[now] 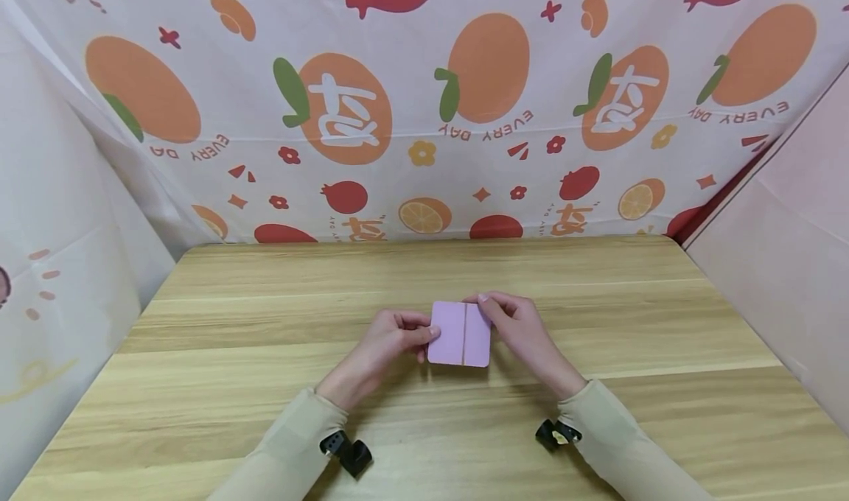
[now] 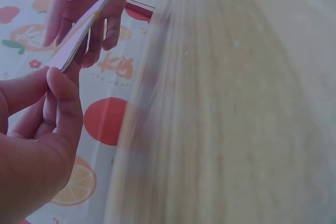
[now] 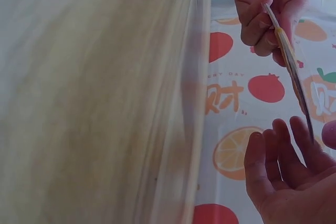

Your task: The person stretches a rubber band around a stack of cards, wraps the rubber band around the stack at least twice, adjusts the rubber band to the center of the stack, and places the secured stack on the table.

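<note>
A thin stack of square lilac cards (image 1: 447,335), with rounded corners, is held up over the table. A narrow yellowish band (image 1: 464,339) runs round it from top to bottom, right of its middle. My left hand (image 1: 385,346) pinches the stack's left edge, thumb on the near face and fingers behind. Around the right edge is my right hand (image 1: 527,335), its fingers reaching behind the cards. Seen from the right wrist, those fingers (image 3: 286,156) are fairly straight and the thumb stands off the cards. Edge-on in the left wrist view, several layers show in the stack.
The wooden table (image 1: 265,317) extends around both hands. A fruit-print cloth (image 1: 424,103) hangs behind its far edge, with pale cloth on the left and a pinkish panel (image 1: 783,214) on the right. Each sleeve cuff carries a small black device (image 1: 346,453).
</note>
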Demonstrator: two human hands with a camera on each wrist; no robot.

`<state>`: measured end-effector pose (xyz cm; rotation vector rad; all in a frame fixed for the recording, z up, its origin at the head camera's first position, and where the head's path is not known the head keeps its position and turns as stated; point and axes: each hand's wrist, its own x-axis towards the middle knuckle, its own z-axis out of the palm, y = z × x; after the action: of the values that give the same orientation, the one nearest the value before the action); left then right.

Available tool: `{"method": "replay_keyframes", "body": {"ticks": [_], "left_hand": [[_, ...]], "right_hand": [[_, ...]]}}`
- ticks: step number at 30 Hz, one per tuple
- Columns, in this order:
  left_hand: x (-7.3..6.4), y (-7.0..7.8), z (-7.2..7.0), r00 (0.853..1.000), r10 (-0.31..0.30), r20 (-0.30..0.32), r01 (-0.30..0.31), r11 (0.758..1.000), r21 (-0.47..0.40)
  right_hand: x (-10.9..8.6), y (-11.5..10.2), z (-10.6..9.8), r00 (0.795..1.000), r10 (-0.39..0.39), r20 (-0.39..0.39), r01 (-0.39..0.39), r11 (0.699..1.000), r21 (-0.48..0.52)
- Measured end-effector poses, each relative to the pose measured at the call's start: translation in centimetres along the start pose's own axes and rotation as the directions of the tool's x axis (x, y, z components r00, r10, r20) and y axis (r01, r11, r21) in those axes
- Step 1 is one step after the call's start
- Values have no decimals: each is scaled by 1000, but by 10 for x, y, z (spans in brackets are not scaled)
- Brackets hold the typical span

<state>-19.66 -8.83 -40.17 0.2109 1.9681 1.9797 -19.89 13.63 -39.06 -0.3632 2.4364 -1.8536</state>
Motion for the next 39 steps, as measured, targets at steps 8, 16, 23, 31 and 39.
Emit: {"method": "replay_keyframes", "body": {"ticks": [8, 16, 23, 31, 39], "left_hand": [[1, 2, -1, 999, -11, -45, 10, 999, -30], [3, 4, -5, 993, -15, -117, 4, 996, -92], [2, 9, -8, 990, -23, -137, 6, 992, -125], [2, 13, -10, 988, -17, -157, -3, 992, -129], [0, 15, -6, 974, -1, -225, -29, 991, -130]], "right_hand": [[0, 0, -2, 1000, -13, -6, 13, 1000, 6], [0, 3, 0, 999, 31, 20, -32, 997, 65], [-3, 6, 2, 978, 137, 156, -153, 984, 91], [-5, 8, 9, 964, 182, 194, -196, 979, 53], [-5, 11, 15, 967, 198, 160, -206, 978, 35]]}}
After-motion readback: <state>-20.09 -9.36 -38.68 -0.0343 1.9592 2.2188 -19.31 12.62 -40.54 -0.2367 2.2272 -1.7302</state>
